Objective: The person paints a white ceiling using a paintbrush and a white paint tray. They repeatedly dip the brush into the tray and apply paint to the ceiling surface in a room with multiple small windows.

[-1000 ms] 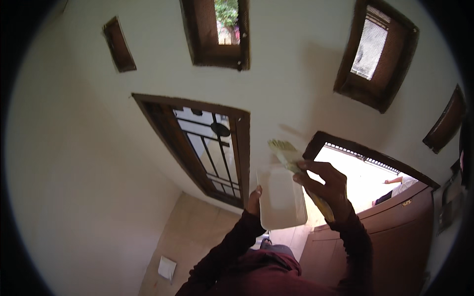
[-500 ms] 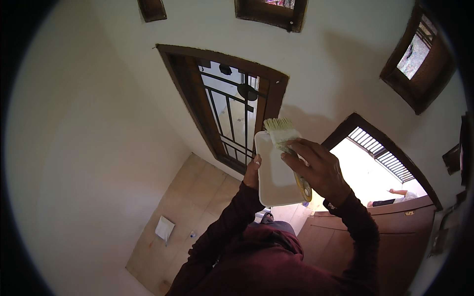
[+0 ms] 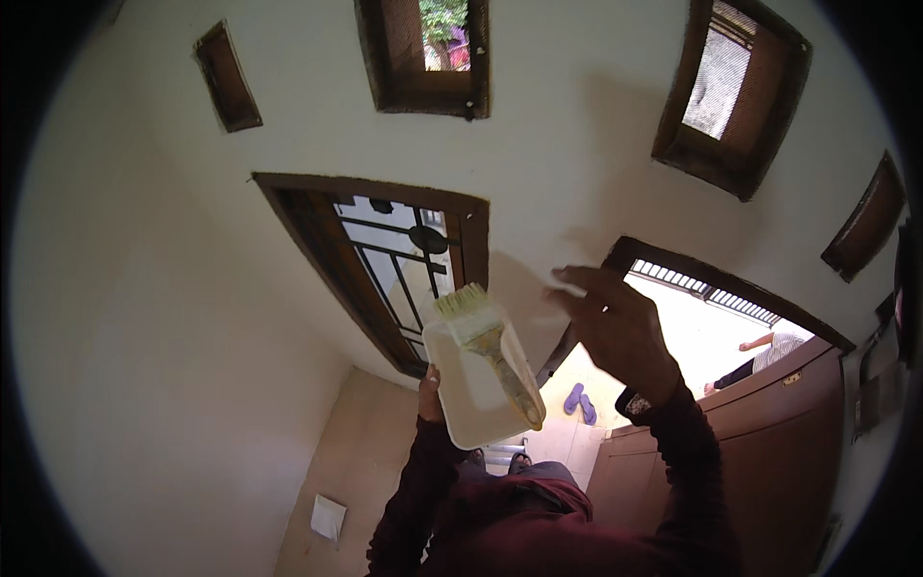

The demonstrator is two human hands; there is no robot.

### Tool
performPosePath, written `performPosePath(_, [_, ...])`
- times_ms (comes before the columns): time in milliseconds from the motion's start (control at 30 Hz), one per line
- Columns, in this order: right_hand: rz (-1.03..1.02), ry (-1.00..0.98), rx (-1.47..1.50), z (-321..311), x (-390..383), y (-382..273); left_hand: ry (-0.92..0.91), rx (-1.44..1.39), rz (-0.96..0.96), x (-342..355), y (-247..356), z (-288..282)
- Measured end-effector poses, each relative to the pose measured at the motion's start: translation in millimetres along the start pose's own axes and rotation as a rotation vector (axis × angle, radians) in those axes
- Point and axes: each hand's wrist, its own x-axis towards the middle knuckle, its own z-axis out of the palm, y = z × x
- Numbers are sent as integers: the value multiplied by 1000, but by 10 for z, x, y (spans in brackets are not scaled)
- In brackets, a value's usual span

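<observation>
My left hand (image 3: 431,397) grips the left edge of a shallow white plastic tub (image 3: 463,412); the thumb shows at the rim, and the other fingers are hidden behind it. A wide paintbrush (image 3: 502,373) lies slantwise across the tub. Its paint-crusted bristles reach past the far rim, and its worn wooden handle points toward the near right corner. To the right of the tub, my right hand (image 3: 627,332) is raised in the air, empty, with its fingers apart and slightly blurred.
Ahead is a pale wall with a barred window (image 3: 404,264) and small framed vents (image 3: 731,96). An open brown door (image 3: 731,471) stands right, by a bright doorway where a person (image 3: 774,354) is partly seen. Purple sandals (image 3: 580,404) and a white sheet (image 3: 328,517) lie on the floor.
My right hand has let go of the paintbrush and moved away from it. The brush now rests across the tub. The view has tilted upward and shifted right.
</observation>
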Motion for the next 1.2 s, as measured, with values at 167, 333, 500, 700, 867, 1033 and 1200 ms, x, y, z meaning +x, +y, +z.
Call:
performPosePath(167, [156,487,-83,-465,274,501,114,-67,-10,-40,6,-174])
performPosePath(333, [-75,344,-64,-392,633,403,87,-130,28,-62,-14,-306])
performPosePath(500, [-225,264,5,45,1150,211,139,-116,100,-189,-8,-426])
performPosePath(700, [-80,340,-231,318,1933,277,140,-56,264,-444,114,-630])
performPosePath(867, [-312,48,-88,639,1790,293,227,-92,326,-685,165,-850])
performPosePath(1033, [-467,-124,-82,1339,1497,240,232,-43,373,-790,243,-1020])
performPosePath(1200, [-443,-189,-24,2259,1244,78,319,-3,391,-872,302,-989])
